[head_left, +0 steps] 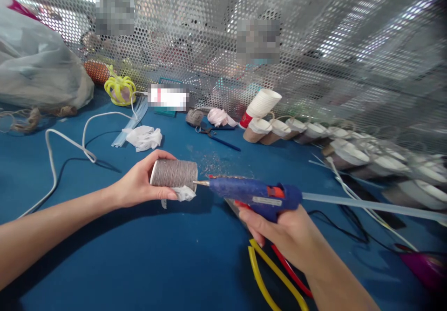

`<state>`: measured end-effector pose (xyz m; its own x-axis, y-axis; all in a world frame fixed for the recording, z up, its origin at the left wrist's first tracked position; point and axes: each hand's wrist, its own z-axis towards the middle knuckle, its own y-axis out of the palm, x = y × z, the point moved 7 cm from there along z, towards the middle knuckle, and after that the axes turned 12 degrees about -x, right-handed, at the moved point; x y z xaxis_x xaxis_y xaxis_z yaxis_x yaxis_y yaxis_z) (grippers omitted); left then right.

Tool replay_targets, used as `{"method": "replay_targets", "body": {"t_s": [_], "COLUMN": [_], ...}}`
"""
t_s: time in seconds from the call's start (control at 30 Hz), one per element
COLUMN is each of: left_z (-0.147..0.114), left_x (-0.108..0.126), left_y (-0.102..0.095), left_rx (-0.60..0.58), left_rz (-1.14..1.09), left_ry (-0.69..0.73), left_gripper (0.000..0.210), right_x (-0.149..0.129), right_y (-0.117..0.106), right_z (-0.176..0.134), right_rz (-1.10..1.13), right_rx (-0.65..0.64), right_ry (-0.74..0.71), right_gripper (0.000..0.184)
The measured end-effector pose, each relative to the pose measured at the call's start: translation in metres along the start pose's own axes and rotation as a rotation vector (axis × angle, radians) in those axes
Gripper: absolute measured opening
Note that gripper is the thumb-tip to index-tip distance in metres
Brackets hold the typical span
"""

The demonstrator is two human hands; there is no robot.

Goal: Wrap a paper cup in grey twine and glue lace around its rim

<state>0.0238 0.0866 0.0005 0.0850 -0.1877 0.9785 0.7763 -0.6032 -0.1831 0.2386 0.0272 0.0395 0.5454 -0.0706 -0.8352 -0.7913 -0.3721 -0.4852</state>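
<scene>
My left hand point(148, 178) is closed around a paper cup wrapped in grey-brown cord point(174, 173), which lies on its side in the grip. Under the thumb a crumpled white scrap point(185, 193) is pinched against the cup. Around the handle of a blue hot glue gun point(251, 194) my right hand point(279, 232) is wrapped. The metal nozzle points left and meets, or nearly meets, the cup's right end; exact contact is hard to see. From the gun's back a long translucent glue stick point(366, 205) sticks out.
Wrapped cups point(275, 131) line the back right, beside stacked white paper cups point(263, 104). Scissors point(218, 138), a yarn ball point(194, 118), white crumpled material point(144, 138) and glue sticks point(131, 124) lie behind. Yellow-handled pliers point(260, 273) lie in front; a white cable point(52, 162) runs left.
</scene>
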Motion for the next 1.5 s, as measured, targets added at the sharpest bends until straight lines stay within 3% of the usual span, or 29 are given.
{"method": "replay_targets", "body": {"t_s": [0.3,0.63,0.93,1.13,1.5], "left_z": [-0.005,-0.005,-0.007,-0.009,-0.007], "left_x": [0.006,0.003,0.011,0.011,0.015], "left_y": [0.002,0.000,0.003,0.003,0.003], "left_rx": [-0.013,-0.008,0.003,0.012,-0.003], "left_rz": [0.210,0.202,0.352,0.396,0.406], "left_ry": [0.125,0.155,0.278,0.317,0.357], "left_gripper": [0.063,0.064,0.064,0.065,0.062], "right_x": [0.009,-0.001,0.008,0.005,0.004], "right_y": [-0.002,0.002,-0.003,-0.006,-0.005], "right_z": [0.008,0.002,0.008,0.005,0.004], "right_rz": [0.053,0.062,0.040,0.074,0.057], "right_rx": [-0.036,-0.032,-0.062,0.051,0.034], "right_ry": [-0.023,-0.017,-0.015,0.001,0.004], "right_gripper": [0.029,0.023,0.033,0.028,0.028]}}
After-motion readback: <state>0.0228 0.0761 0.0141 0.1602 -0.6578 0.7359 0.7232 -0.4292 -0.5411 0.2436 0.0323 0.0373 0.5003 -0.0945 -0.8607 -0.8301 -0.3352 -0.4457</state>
